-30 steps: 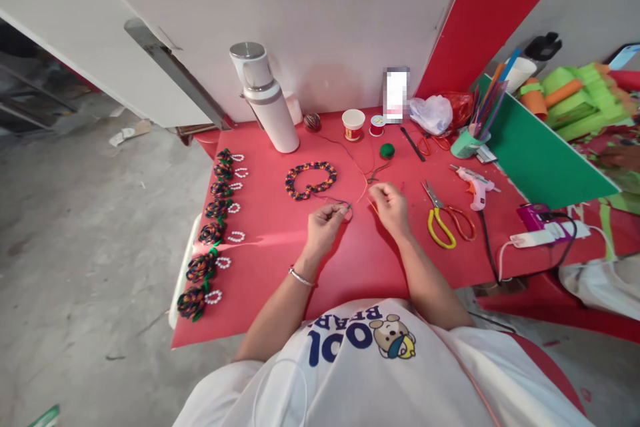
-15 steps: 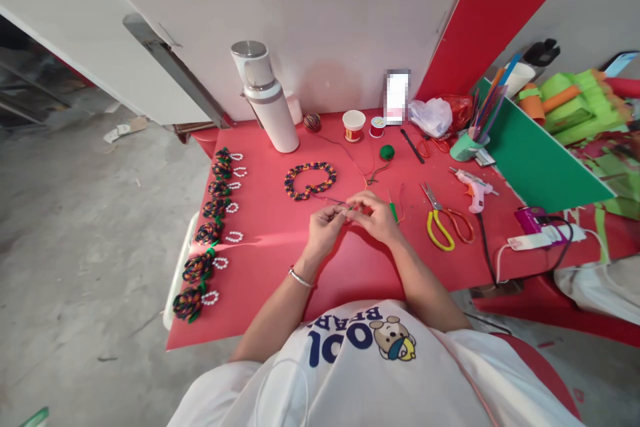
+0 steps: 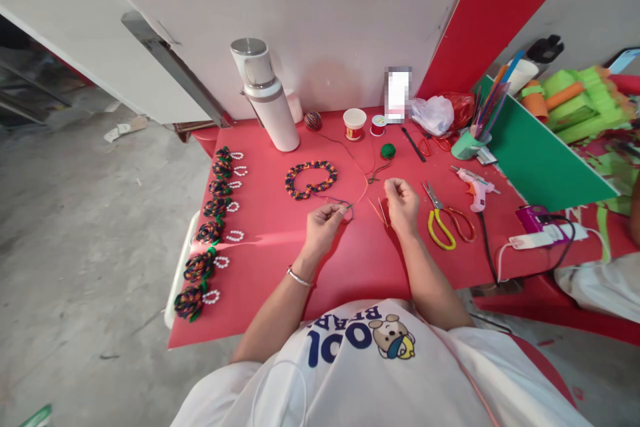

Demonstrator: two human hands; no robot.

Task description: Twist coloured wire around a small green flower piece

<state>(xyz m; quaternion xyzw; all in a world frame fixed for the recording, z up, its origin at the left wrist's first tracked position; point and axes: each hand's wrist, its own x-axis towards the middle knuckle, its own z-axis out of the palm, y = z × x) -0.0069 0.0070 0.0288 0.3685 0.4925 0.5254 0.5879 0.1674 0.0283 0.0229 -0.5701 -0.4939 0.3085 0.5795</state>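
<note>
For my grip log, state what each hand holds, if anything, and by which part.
The left hand pinches thin yarn beside a small loop in it; whether the right hand holds anything cannot be told.

Head-worn view, facing forward and down, red table [image 3: 265, 273] near

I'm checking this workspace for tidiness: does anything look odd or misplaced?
Mainly the mismatched scissors beside the right hand: one handle is yellow, the other reddish. A loose scrap also lies on the floor, far left.
</note>
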